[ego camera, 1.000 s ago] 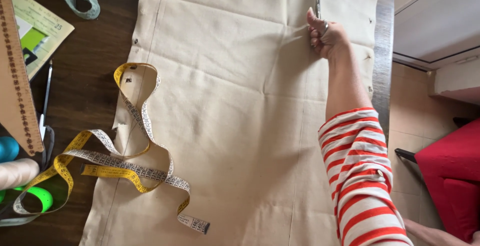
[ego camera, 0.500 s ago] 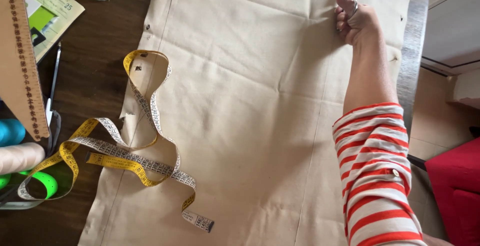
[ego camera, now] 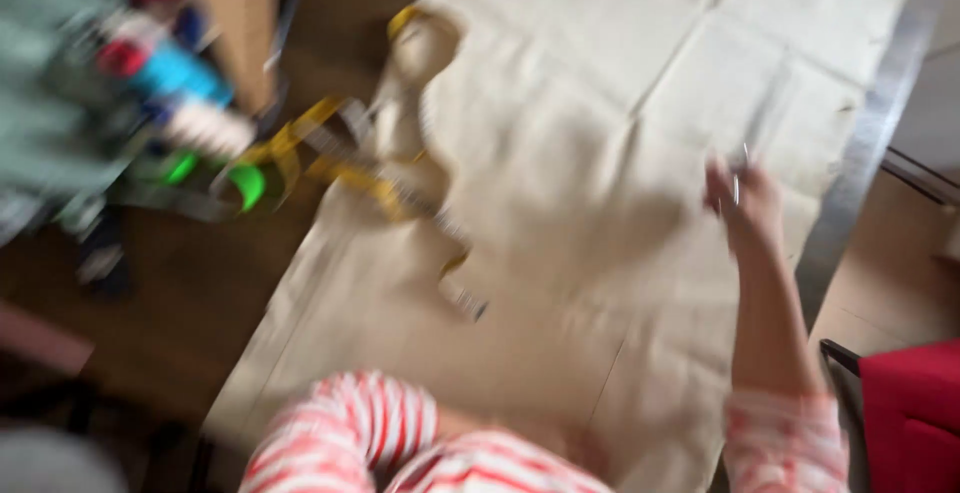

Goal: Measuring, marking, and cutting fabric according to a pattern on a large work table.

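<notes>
The view is motion-blurred. My right hand (ego camera: 745,203) hovers over the right part of a large beige cloth (ego camera: 560,153) spread on a dark wooden table (ego camera: 190,303). Its fingers are closed around a thin shiny metal object (ego camera: 740,168) that is too blurred to identify. A yellow measuring tape (ego camera: 390,183) lies looped across the cloth's left edge. My left hand is out of view; only its red-and-white striped sleeve (ego camera: 350,433) shows at the bottom. The right sleeve (ego camera: 780,443) shows at lower right.
Blurred coloured spools and clutter (ego camera: 170,83) sit at the table's upper left beside a brown board (ego camera: 235,23). A metal table edge (ego camera: 870,133) runs along the right. A red seat (ego camera: 915,413) stands at lower right.
My head has swung, so the whole scene has shifted and blurred. My right hand has drawn back from the cloth's far edge towards me, still holding the metal object.
</notes>
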